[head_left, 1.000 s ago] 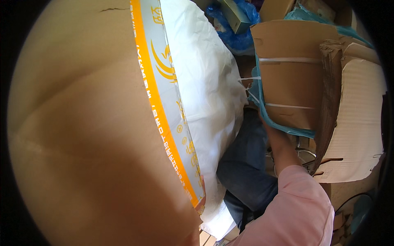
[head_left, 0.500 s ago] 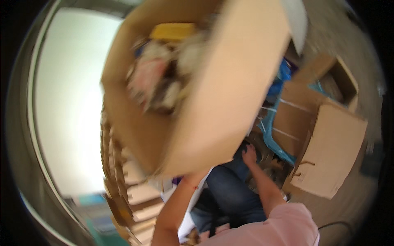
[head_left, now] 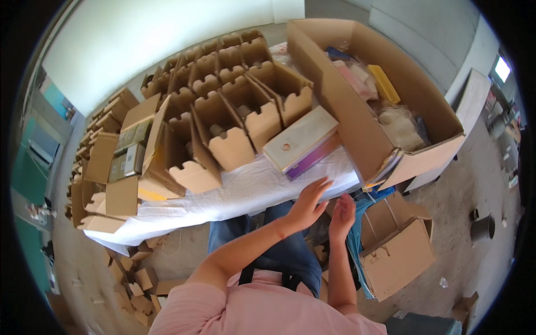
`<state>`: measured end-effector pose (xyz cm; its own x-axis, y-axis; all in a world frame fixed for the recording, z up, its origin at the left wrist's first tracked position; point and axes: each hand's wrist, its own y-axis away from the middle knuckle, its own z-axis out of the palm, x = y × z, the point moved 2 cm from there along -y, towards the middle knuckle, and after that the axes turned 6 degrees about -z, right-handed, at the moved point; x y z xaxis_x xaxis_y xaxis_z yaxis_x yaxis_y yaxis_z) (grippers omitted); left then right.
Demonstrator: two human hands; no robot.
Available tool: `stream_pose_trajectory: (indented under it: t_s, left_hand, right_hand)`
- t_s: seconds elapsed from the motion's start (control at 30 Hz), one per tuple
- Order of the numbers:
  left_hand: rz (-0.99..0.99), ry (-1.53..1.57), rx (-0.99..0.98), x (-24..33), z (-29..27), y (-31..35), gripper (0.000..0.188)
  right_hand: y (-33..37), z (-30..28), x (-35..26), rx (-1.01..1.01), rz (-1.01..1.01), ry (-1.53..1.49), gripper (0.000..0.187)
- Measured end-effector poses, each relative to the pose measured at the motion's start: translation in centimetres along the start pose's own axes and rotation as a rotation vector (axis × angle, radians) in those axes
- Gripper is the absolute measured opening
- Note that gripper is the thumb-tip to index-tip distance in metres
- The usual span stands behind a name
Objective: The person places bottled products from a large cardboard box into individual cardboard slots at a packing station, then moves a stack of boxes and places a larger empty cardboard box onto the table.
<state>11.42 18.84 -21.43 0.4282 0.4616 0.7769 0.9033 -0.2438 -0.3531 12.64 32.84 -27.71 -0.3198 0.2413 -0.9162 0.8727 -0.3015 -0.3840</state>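
Observation:
My left hand (head_left: 309,205) is just over the table's front edge, its fingers stretched and apart, with nothing in it. Close on its right is my right hand (head_left: 341,218), raised with fingers loosely bent; I see nothing held there. Beyond both hands, a white and gold carton (head_left: 301,138) lies on a purple carton (head_left: 314,156). To their right stands a big open cardboard box (head_left: 329,95), holding a yellow block-like piece (head_left: 383,84) and several plastic-wrapped bundles (head_left: 401,127). Neither hand touches the box.
Rows of open cardboard sleeves (head_left: 223,142) stand on the white-covered table (head_left: 195,207). An open box of small green cartons (head_left: 127,151) sits at left. Below on the right, a cardboard box (head_left: 397,259) with blue plastic stands on the floor; cardboard scraps (head_left: 134,282) lie at lower left.
My view has swung round. The big box, tilted close before me with my left hand at its lower edge, now rests on the table at right. Both hands are now together, off it.

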Motion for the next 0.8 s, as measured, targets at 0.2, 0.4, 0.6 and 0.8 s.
stream_pose_trajectory:
  t_s: [0.2, 0.4, 0.6, 0.8]
  left_hand:
    - [-0.322, 0.023, 0.343, -0.3, -11.9, 14.8, 0.042]
    - [-0.306, 0.233, 1.093, 0.5, -23.2, 23.5, 0.045]
    - [-0.222, 0.355, 1.485, -0.8, -36.5, 26.6, 0.052]
    - [-0.385, 0.863, 1.036, -1.8, -46.7, 26.5, 0.053]
  right_hand:
    - [-4.4, 9.2, -13.2, -0.28, -0.433, 0.003, 0.035]
    - [0.9, 20.3, -24.5, -0.613, -0.49, -0.407, 0.04]
    - [5.2, 28.7, -29.6, -0.877, -0.263, -0.819, 0.074]
    - [6.3, 33.0, -30.4, -0.906, -0.114, -0.788, 0.062]
